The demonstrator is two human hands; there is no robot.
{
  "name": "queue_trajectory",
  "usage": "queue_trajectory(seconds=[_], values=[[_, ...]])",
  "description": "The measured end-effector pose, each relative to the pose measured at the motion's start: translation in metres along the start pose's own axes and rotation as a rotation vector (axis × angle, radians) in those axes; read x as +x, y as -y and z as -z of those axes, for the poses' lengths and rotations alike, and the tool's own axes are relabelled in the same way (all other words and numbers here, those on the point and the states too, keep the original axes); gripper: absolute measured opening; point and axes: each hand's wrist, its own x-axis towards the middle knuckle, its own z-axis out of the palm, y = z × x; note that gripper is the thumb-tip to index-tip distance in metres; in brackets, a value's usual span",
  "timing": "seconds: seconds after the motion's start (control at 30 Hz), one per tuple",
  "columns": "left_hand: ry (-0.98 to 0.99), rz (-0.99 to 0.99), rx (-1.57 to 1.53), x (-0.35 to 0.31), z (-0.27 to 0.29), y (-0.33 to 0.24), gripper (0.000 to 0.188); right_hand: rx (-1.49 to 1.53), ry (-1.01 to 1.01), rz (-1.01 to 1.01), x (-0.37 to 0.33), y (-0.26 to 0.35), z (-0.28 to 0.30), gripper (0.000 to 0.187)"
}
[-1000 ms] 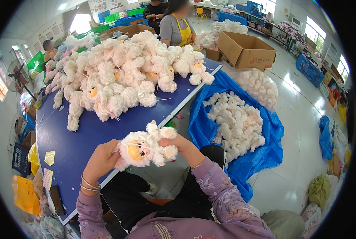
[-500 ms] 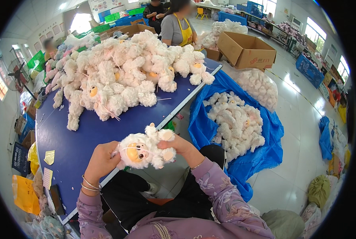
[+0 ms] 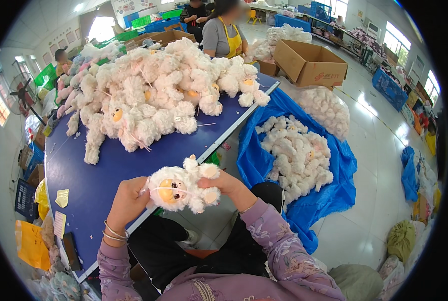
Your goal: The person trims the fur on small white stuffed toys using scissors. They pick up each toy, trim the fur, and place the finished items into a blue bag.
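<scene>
Pointing head left, plush toy (image 3: 195, 194), long axis crosswise; hands (image 3: 131, 197) (image 3: 225, 183) pinching both ends.

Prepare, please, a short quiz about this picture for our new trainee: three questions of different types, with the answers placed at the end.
1. True or false: the left hand and the right hand both hold the same toy.
2. Choose one. The wide open bag with white toys inside, to the right of both hands, is:
A) green
B) blue
C) red
3. Fill in the missing word: the large heap of white toys lies on the ____.

Key: 1. True. 2. B. 3. Table.
</scene>
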Motion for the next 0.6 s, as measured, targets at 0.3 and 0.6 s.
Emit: queue_trajectory(seconds=[0.3, 0.6], values=[[0.062, 0.166, 0.036, -0.003, 0.025, -0.020, 0.012, -0.029, -0.014, -0.013, -0.003, 0.002, 0.003, 0.053], [0.079, 0.275, 0.043, -0.010, 0.030, -0.020, 0.014, -0.021, 0.010, -0.001, -0.001, 0.007, 0.002, 0.054]])
